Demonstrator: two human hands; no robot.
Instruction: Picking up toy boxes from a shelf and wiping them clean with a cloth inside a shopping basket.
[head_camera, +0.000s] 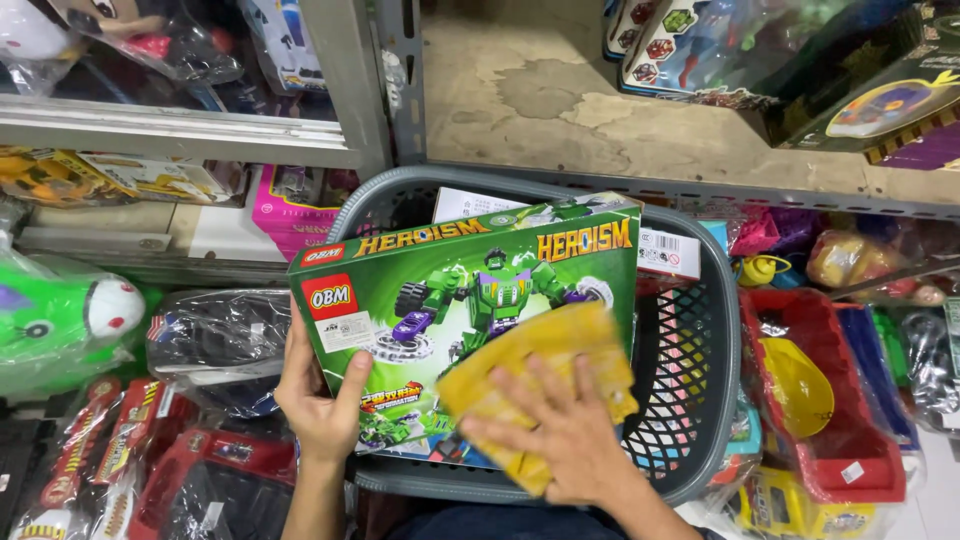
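Left hand (322, 405) clamped on the lower-left edge of a green toy box (470, 300): thumb over the front face, fingers behind it. The box shows a green robot figure on its front, is tilted face-up toward the camera, and sits at frame centre over the grey plastic basket (700, 400).

Right hand (565, 440) lies flat, fingers spread apart, pressing a yellow cloth (540, 365) against the box's lower-right front. It grips nothing; the palm is down on the cloth.

A white-and-red carton (668, 252) lies in the basket at 1 o'clock from the box, partly hidden behind it.

Around the basket:
- 3 o'clock: red plastic bin (850, 440) with a yellow scoop-like toy (797, 388) inside.
- 9 o'clock: bagged dark toy (222, 340); further out a green plush (55, 325) with a white eye.
- 7 o'clock: red packaged toys (200, 470).
- 11 o'clock: pink box (290, 215) under a grey metal shelf (200, 135).
- 12 o'clock: bare stained shelf board (560, 95); boxed toys at 1–2 o'clock on it.
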